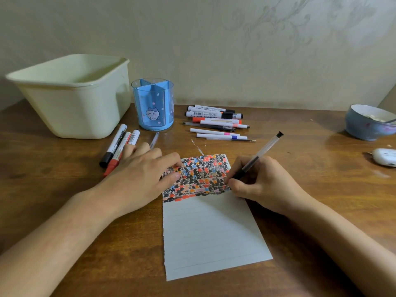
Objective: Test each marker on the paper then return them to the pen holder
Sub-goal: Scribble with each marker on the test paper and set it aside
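Note:
A lined sheet of paper (210,228) lies on the wooden table, its top part covered with black, red and blue scribbles. My right hand (263,181) grips a clear pen with a black cap end (262,150), tip down on the scribbled area at the sheet's right edge. My left hand (150,168) rests flat on the paper's upper left corner, fingers spread. The blue pen holder (153,103) stands behind, with no pens visible inside. Several markers (216,122) lie to its right; three markers (119,146) lie to its left.
A pale green plastic tub (70,97) sits at the back left. A blue bowl (370,122) with a spoon stands at the far right, with a small white object (385,156) in front of it. A clear pen (154,139) lies by the holder's base.

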The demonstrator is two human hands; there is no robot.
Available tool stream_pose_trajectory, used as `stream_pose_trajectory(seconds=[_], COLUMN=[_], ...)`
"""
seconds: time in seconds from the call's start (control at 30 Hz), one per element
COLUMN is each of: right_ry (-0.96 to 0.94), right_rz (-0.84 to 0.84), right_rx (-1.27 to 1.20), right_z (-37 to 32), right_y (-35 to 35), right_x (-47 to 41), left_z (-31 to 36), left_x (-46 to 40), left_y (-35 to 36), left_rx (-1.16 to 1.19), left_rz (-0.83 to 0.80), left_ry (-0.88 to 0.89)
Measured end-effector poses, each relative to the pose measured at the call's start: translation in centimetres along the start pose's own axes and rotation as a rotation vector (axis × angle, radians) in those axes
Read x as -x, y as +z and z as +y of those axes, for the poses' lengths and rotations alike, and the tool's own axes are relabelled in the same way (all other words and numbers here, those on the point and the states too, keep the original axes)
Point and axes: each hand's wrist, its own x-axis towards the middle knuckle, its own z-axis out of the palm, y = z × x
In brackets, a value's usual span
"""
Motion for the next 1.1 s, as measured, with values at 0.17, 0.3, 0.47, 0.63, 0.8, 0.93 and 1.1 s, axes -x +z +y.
stream_pose_trajectory(seconds=[0.17,0.3,0.47,0.63,0.8,0.93,1.1], right_ry=[-0.018,-0.007,-0.019,-0.009,0.001,-0.01,0.031], right_rz=[-0.012,0.007,-0.028,-0.006,-0.002,-0.012,-0.006], right_rx=[-0.007,-0.005,-0.003,0.0,0.01,0.004,-0.043], right_z=[0.02,-0.02,0.0,0.18,0.09,0.24,0.33], right_y=[0.04,-0.03,-0.01,-0.07,-0.01,-0.04,-0.13], right_x=[0.07,0.07,0.09,0.02,-0.04,-0.02,-0.12], left_z=[0.01,-0.01,0.1,0.09,0.09,0.16,0.24], left_x=[-0.02,0.06,0.06,0.01,-0.01,0.11,0.05], left_y=[0.04,0.06,-0.03,-0.03,-0.02,-0.06,-0.08], left_rx=[0.004,0.01,0.013,0.011,0.012,0.015,0.013], left_rz=[0.001,0.005,0.003,0.005,0.008,0.008,0.017], left_ry=[0.0,0.004,0.004,0.006,0.007,0.0,0.006])
